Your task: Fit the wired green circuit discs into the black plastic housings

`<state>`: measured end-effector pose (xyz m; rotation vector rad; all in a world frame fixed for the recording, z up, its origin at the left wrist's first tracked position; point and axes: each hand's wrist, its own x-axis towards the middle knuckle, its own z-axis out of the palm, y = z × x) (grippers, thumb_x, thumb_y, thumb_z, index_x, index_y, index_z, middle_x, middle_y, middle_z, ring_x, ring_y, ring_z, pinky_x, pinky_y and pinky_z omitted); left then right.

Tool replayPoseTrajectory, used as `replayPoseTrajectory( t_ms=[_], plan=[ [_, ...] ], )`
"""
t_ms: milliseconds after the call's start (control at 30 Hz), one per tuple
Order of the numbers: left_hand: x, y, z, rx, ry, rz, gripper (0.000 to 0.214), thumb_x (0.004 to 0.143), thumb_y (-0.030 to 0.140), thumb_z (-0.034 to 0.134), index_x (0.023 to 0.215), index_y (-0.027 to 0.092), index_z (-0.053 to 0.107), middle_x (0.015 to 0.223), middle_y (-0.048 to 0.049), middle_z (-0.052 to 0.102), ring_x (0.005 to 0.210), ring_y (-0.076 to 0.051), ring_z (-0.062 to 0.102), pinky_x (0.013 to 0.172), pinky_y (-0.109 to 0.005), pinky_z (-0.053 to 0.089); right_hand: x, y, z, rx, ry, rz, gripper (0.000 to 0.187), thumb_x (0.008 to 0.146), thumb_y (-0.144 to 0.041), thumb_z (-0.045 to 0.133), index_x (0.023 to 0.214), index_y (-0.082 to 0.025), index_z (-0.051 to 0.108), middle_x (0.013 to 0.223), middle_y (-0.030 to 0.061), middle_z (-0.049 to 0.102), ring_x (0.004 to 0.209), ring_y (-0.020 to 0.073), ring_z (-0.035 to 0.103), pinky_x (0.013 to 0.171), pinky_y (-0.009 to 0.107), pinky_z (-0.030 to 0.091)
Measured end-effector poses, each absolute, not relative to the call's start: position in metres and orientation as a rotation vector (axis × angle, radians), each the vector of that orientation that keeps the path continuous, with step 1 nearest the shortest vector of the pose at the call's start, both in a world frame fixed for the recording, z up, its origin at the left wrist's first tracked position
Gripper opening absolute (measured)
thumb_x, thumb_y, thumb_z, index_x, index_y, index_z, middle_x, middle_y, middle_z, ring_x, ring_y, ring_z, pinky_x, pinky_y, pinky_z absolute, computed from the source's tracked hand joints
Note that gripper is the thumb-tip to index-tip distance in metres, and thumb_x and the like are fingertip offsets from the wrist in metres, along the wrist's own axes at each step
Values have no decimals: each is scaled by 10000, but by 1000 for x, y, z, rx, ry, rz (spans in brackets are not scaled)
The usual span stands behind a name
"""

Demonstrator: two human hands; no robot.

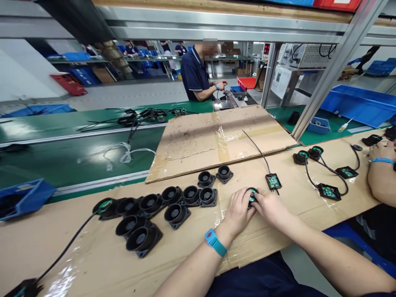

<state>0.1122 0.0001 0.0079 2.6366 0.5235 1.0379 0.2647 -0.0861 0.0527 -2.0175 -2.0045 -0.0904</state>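
With both hands we grasp a black round housing point(253, 195), held low over the near part of the cardboard-covered bench point(192, 239), a green circuit board showing in its mouth. Our left hand point(236, 211) curls around its left side, fingers bent close together, while our right hand point(271, 208) closes in from the other side, thumb and fingers bunched at the rim; we cannot tell exactly how the hidden fingertips press. A blue wrist strap point(215, 242) circles our left wrist. Just beyond our right hand lies an open black box point(273, 181) with a circuit board inside and a dark cable running away from us. To our left stands a cluster of black housings point(175, 213), mouths upward. To our right, near a co-worker's forearm point(383, 181), lie two more open boxes point(329, 191) with cables.
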Motion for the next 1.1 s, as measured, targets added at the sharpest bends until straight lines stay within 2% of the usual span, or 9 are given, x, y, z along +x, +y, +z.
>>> replayPoseTrajectory(
  t_ms=[133,300,433,600,700,767,900,1000,1100],
  plan=[
    [116,4,13,2657,527,961,416,878,224,670,1272,173,543,1237,-170,632,1141,-327,610,965,-526,553,269,-79,58,-2029,-1997,-20,119,904,-233,683,996,-168,721,1051,126,728,880,246,729,804,315,582],
    [119,5,18,2649,494,1025,341,881,244,655,1206,169,582,1161,-171,655,1071,-325,630,910,-511,558,271,-89,66,-1936,-1956,53,176,928,-248,669,1074,-161,716,1110,124,723,985,246,715,877,327,574],
    [107,-2,21,2597,449,1145,372,894,231,613,1259,187,562,1273,-176,632,1178,-322,614,976,-517,519,258,-103,63,-1825,-1871,-43,260,978,-274,597,1186,-158,701,1225,153,696,1091,262,695,963,358,570],
    [92,-7,26,2573,584,940,307,898,221,617,1203,200,593,1242,-141,643,1149,-296,619,983,-485,522,247,-103,47,-1741,-1860,100,253,988,-245,552,1183,-179,698,1095,130,742,963,260,736,869,381,618],
    [95,-7,31,2579,670,883,304,874,209,641,1173,189,588,1224,-133,629,1183,-310,574,1025,-501,503,257,-95,57,-1629,-1849,126,291,977,-335,596,1198,-183,708,1218,151,709,1134,304,687,995,453,574],
    [99,-7,35,2606,721,865,266,882,219,636,1141,184,588,1181,-135,626,1141,-312,576,989,-507,522,271,-89,72,-1577,-1774,126,340,959,-419,626,1176,-176,724,1203,155,716,1170,315,669,1027,469,553],
    [95,-11,47,2643,668,850,168,900,204,612,1066,185,601,1118,-142,634,1043,-300,612,879,-475,578,313,-69,94,-1644,-1413,69,394,909,-519,652,1017,-157,765,915,113,759,887,254,731,826,382,599],
    [61,-17,62,2614,526,1106,360,908,178,607,1261,208,543,1236,-165,624,1165,-303,609,973,-498,573,347,-56,80,-1728,-1053,-6,469,865,-578,651,939,-131,773,795,95,742,684,201,676,648,315,548],
    [-4,-23,87,2571,565,1348,622,880,161,669,1435,297,422,1357,-155,586,1258,-304,590,1008,-536,563,371,-47,45,-1754,-904,78,501,826,-614,642,815,-125,754,772,112,742,706,217,676,675,319,527]
  ],
)
